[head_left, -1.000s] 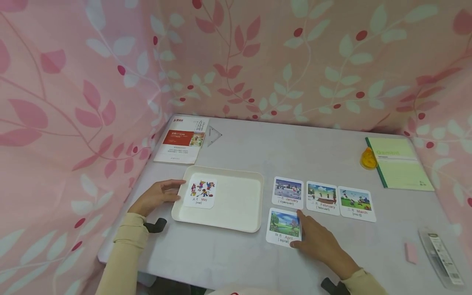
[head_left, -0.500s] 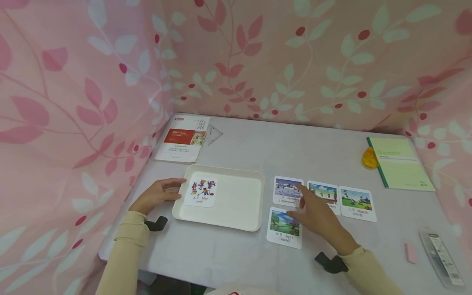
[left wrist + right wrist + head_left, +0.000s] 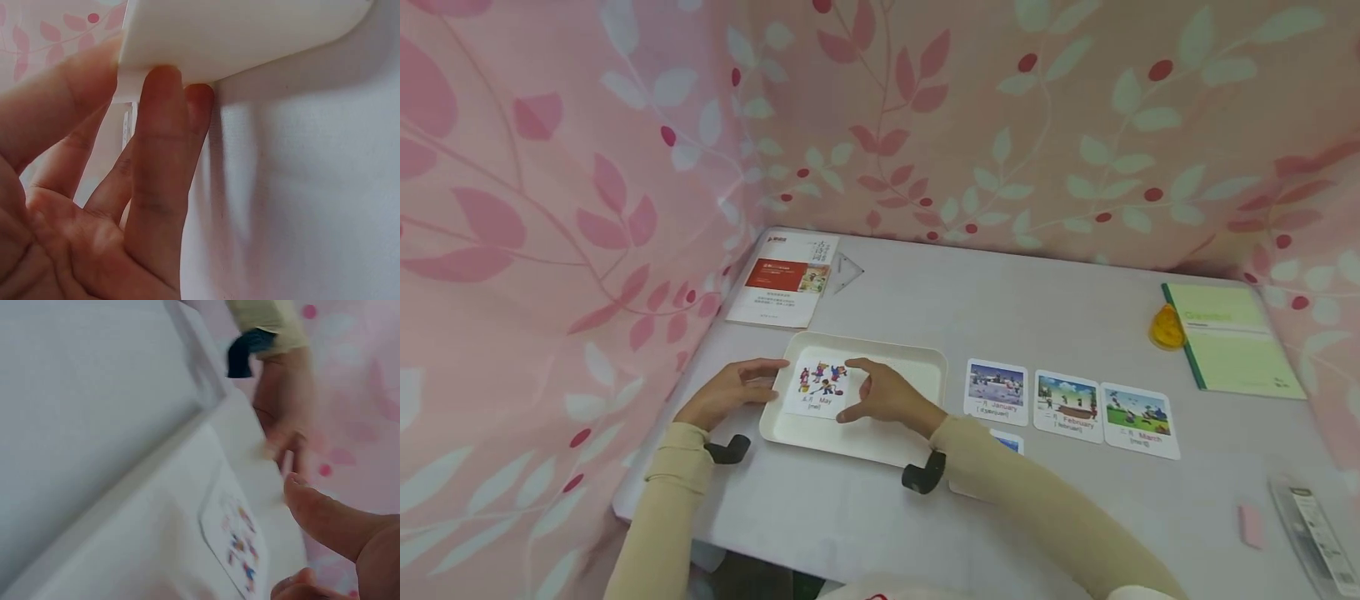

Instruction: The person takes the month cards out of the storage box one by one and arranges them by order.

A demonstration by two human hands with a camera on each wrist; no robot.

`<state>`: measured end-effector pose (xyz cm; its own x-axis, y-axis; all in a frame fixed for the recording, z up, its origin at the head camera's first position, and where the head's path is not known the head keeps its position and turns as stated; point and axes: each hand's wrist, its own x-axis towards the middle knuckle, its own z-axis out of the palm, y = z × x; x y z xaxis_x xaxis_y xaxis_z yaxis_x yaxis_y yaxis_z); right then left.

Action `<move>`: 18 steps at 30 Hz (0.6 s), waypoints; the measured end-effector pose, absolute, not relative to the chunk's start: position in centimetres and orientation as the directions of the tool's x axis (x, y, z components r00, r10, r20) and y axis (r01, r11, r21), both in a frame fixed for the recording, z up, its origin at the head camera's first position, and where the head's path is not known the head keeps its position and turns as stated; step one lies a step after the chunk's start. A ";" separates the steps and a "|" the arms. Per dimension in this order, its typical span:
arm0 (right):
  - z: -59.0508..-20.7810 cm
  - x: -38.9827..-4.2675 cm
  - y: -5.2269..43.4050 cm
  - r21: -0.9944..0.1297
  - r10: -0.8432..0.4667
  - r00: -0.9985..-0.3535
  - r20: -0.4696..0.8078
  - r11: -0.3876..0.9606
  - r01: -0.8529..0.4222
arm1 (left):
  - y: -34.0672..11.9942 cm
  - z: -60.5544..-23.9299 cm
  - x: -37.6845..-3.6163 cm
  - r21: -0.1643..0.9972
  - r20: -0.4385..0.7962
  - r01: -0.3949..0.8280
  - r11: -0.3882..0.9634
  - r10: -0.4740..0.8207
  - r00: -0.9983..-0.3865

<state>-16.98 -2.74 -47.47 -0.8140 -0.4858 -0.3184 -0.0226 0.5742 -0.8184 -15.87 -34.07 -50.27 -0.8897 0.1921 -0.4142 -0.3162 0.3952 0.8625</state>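
My left hand (image 3: 726, 394) is at the left end of the cream tray (image 3: 857, 438), its fingertips touching the rim. Up close in the left wrist view, the fingers (image 3: 164, 125) lie against the outside of the tray wall and are fairly straight. In the tray's left part lies the May card (image 3: 817, 404), printed with several small figures. My right hand (image 3: 887, 398) is over the tray at the card's right side, thumb and forefinger spread apart. The right wrist view is blurred, and the card (image 3: 234, 540) shows below that thumb.
Right of the tray, the January (image 3: 996, 392), February (image 3: 1067, 405) and March (image 3: 1141, 420) cards form a row. My right sleeve mostly covers the April card (image 3: 1007, 440). A booklet (image 3: 782, 279), set square (image 3: 848, 273), notebook (image 3: 1240, 337), yellow item (image 3: 1167, 327), eraser (image 3: 1251, 526) and clear case (image 3: 1315, 533) lie around.
My right hand has left the April card, passed over the January card and moved left to the May card in the tray. The left hand has stayed at the tray's rim.
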 end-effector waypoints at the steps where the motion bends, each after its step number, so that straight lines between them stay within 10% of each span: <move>1: -47.8 -17.1 -3.6 -0.808 -0.478 -0.814 -0.329 0.589 -0.019 | -34.1 -50.3 -15.8 0.862 -0.416 -0.317 0.395 0.194 -0.889; 18: -50.5 -17.8 -7.3 -0.686 -0.358 -0.881 -0.309 0.725 -0.055 | -34.1 -50.0 -15.7 0.882 -0.404 -0.309 0.357 0.232 -0.885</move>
